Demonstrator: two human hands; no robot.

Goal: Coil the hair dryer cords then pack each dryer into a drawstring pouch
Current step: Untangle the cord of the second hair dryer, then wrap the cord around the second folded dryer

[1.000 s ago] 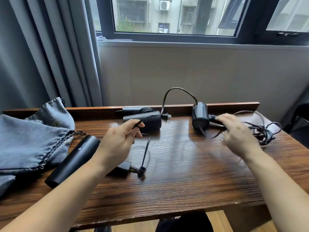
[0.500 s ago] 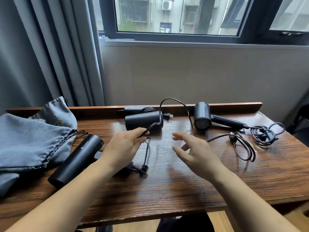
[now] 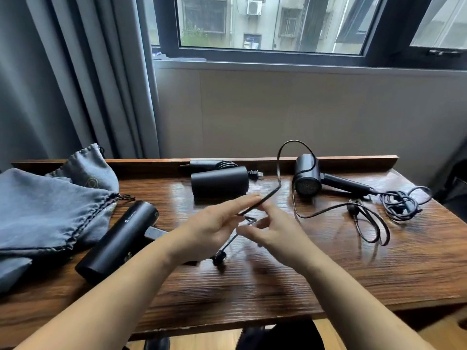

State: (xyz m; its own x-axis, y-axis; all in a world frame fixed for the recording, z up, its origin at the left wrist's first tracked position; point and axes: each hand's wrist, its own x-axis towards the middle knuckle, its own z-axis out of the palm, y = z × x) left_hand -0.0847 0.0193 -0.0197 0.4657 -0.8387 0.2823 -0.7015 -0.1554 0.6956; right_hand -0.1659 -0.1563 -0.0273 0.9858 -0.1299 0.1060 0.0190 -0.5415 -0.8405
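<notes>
Head view: black cord point(image 3: 278, 170) at centre, pinched between both hands just above the table point(image 3: 252, 286). Left hand point(image 3: 209, 231) grasping it between thumb and extended fingers; right hand point(image 3: 275, 231) close beside, fingertips curled round the same stretch. From there, arching up and far over the middle, then dropping and trailing right in loose loops. Other end running down near to a strain relief at the handle of the nearest dryer point(image 3: 118, 238), lying left of centre with barrel pointing near-left.

Farther back, second dryer point(image 3: 219, 184) against the far ledge, cord apparently already wound round its handle. To the right, third dryer point(image 3: 307, 179) with barrel facing the viewer, handle pointing right, and tangled cord bundle point(image 3: 401, 203) at its end. At far left, grey drawstring pouches point(image 3: 50, 210) heaped, mouth toward the near dryer.

Likely step: beginning the first loop of the coil. Possible trouble: trailing loops on the right lying near the third dryer's cord, so snagging or dragging that bundle if pulled in fast; sharp kink at the strain relief if wound too tight; pinch slipping, coil springing open.
</notes>
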